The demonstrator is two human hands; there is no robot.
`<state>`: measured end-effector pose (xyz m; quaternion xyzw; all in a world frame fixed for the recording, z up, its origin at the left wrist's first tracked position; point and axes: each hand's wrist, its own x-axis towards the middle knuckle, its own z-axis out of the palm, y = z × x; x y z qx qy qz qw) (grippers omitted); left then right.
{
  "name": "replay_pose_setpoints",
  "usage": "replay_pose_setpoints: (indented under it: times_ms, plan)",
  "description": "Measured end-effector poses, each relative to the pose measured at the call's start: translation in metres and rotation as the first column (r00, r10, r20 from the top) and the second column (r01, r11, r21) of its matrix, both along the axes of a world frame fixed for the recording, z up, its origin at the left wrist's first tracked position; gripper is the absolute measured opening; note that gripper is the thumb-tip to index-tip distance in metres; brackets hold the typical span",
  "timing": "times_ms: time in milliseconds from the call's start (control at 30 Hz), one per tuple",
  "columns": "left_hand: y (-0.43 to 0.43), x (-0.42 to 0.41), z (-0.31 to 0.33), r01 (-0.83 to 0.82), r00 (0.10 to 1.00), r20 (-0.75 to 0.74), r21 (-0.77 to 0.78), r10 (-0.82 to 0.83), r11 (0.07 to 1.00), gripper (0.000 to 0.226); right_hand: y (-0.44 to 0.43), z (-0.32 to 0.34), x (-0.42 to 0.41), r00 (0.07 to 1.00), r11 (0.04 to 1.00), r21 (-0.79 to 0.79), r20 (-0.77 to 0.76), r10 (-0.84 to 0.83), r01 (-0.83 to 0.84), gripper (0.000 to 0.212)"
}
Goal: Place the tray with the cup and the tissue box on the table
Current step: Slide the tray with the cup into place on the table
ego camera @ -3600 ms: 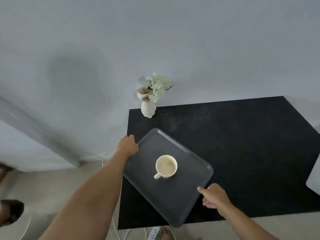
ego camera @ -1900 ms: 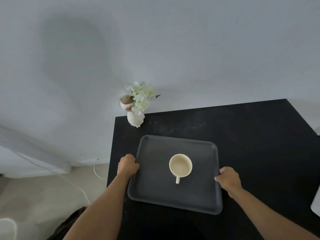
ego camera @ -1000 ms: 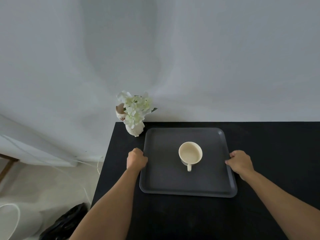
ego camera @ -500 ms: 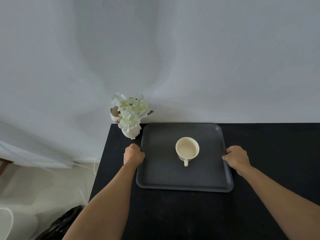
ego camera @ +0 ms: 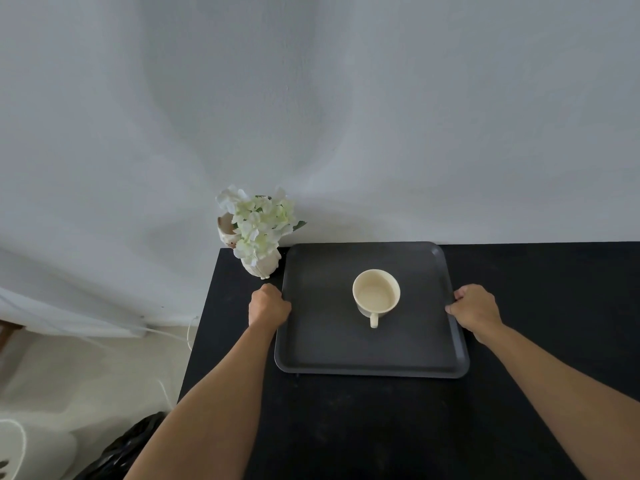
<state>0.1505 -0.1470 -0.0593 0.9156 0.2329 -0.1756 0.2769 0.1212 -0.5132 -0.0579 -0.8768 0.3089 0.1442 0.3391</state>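
A dark grey tray [ego camera: 322,341] lies flat on the black table [ego camera: 381,427], its far edge close to the wall. A cream cup [ego camera: 376,294] stands upright in the tray's middle, handle pointing toward me. My left hand [ego camera: 268,306] grips the tray's left rim and my right hand [ego camera: 475,311] grips its right rim. No tissue box is in view.
A white vase with pale flowers [ego camera: 258,237] stands at the table's far left corner, just beside the tray's corner. A grey wall [ego camera: 346,116] backs the table. On the floor at left lie a black bag [ego camera: 128,452], a white object [ego camera: 20,448] and cables [ego camera: 188,336].
The tray has been turned square to the table and slid back toward the wall, beside the vase. Both hands stay on its rims.
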Motion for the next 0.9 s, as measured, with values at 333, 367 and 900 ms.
replay_pose_setpoints:
  times_ms: [333, 367, 900]
  plan:
    - [-0.006, -0.004, 0.002, -0.015, 1.000, 0.025, 0.015, 0.015, 1.000, 0.019, -0.005, 0.001, 0.001, 0.999, 0.999, 0.027, -0.023, 0.027, -0.026, 0.027]
    - [-0.007, -0.005, 0.003, -0.011, 1.000, 0.024, 0.017, 0.011, 1.000, 0.018, -0.005, 0.002, 0.001, 0.999, 0.999, 0.033, -0.026, 0.035, -0.035, 0.029]
    - [-0.057, -0.071, 0.046, 0.002, 0.999, -0.036, 0.160, 0.004, 0.987, 0.044, -0.030, 0.036, -0.048, 0.988, 0.988, -0.023, -0.032, 0.154, -0.154, 0.055]
